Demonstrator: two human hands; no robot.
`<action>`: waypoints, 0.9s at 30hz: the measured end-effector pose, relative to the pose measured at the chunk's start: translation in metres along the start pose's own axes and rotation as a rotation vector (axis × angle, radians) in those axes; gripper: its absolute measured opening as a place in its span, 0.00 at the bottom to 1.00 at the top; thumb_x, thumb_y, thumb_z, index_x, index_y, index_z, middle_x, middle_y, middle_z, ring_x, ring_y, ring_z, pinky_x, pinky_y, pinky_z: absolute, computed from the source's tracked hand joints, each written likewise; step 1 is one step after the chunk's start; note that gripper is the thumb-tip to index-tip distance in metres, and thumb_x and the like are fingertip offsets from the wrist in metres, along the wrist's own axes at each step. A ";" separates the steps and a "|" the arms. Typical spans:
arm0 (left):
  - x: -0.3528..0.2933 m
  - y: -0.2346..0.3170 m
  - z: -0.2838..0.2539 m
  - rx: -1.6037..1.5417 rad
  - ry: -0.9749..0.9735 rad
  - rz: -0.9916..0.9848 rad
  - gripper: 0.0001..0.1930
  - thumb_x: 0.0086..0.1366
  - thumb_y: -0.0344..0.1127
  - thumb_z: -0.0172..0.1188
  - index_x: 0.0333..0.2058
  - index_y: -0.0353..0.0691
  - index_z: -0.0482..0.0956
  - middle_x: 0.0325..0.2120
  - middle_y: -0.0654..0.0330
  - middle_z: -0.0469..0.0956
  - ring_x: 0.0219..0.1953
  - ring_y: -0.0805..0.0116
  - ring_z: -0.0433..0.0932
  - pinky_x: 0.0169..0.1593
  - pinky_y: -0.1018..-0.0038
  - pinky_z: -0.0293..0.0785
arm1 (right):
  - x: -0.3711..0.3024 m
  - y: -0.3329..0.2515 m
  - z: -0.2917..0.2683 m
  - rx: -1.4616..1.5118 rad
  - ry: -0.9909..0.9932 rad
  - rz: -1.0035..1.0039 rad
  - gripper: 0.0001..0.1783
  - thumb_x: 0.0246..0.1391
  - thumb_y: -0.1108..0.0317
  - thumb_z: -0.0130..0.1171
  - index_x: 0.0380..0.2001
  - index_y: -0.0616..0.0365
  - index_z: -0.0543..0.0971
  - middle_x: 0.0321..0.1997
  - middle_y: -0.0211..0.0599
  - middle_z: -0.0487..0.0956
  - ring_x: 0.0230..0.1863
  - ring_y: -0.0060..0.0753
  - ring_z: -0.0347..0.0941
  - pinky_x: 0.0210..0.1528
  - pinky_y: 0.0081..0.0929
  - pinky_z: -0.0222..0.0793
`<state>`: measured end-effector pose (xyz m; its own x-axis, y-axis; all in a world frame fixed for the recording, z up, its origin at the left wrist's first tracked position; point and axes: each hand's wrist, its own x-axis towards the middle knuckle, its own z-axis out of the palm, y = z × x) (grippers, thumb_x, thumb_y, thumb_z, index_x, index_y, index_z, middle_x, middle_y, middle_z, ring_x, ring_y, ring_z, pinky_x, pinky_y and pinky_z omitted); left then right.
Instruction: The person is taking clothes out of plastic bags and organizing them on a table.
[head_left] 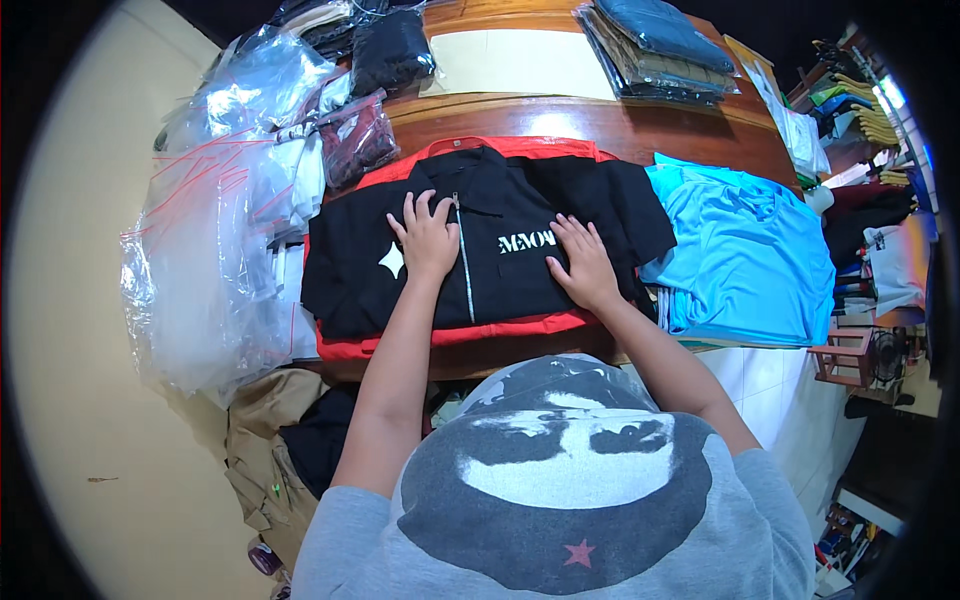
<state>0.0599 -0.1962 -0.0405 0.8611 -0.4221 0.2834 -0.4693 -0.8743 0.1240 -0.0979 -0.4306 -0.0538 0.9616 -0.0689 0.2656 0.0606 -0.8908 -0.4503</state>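
Note:
A black short-sleeved garment with a front zip lies flat on the table, collar away from me. White lettering and a white four-pointed star are printed on its front. My left hand rests on it just left of the zip, fingers spread. On the other side, my right hand lies open over the end of the lettering. Neither hand grips anything. Beneath the black garment, red cloth shows along the far and near edges.
Light-blue shirts lie to the right. Clear plastic bags with red seals spread over the left side. Bagged clothes are stacked at the far right of the wooden table, near a cream sheet. Tan cloth sits lower left.

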 end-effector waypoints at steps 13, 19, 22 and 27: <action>-0.004 0.006 0.000 0.044 0.090 -0.080 0.23 0.57 0.39 0.55 0.54 0.56 0.74 0.57 0.55 0.65 0.64 0.49 0.58 0.66 0.44 0.50 | -0.002 0.005 0.001 0.036 0.026 -0.018 0.30 0.57 0.54 0.53 0.59 0.58 0.68 0.66 0.44 0.65 0.70 0.44 0.55 0.73 0.45 0.42; -0.004 0.001 0.006 0.107 0.103 -0.079 0.28 0.58 0.41 0.54 0.60 0.50 0.69 0.61 0.58 0.64 0.65 0.50 0.58 0.66 0.46 0.50 | -0.002 0.011 0.000 0.083 0.002 -0.038 0.30 0.57 0.53 0.53 0.59 0.58 0.68 0.67 0.45 0.64 0.70 0.45 0.55 0.72 0.46 0.42; -0.005 -0.002 0.006 0.143 -0.029 0.009 0.29 0.61 0.40 0.52 0.63 0.46 0.64 0.66 0.58 0.58 0.67 0.45 0.53 0.66 0.43 0.48 | -0.007 0.018 -0.006 0.126 -0.074 -0.076 0.32 0.58 0.52 0.53 0.61 0.57 0.66 0.68 0.46 0.62 0.71 0.47 0.53 0.72 0.47 0.41; -0.044 0.019 0.001 0.083 -0.128 -0.075 0.28 0.69 0.49 0.47 0.65 0.47 0.61 0.68 0.57 0.53 0.69 0.41 0.49 0.66 0.42 0.46 | -0.038 0.022 -0.033 -0.156 -0.197 -0.195 0.37 0.60 0.43 0.47 0.66 0.54 0.60 0.71 0.44 0.58 0.72 0.43 0.50 0.72 0.50 0.39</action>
<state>0.0136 -0.1950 -0.0518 0.9136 -0.3773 0.1519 -0.3895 -0.9191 0.0597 -0.1421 -0.4624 -0.0455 0.9702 0.1846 0.1572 0.2217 -0.9379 -0.2670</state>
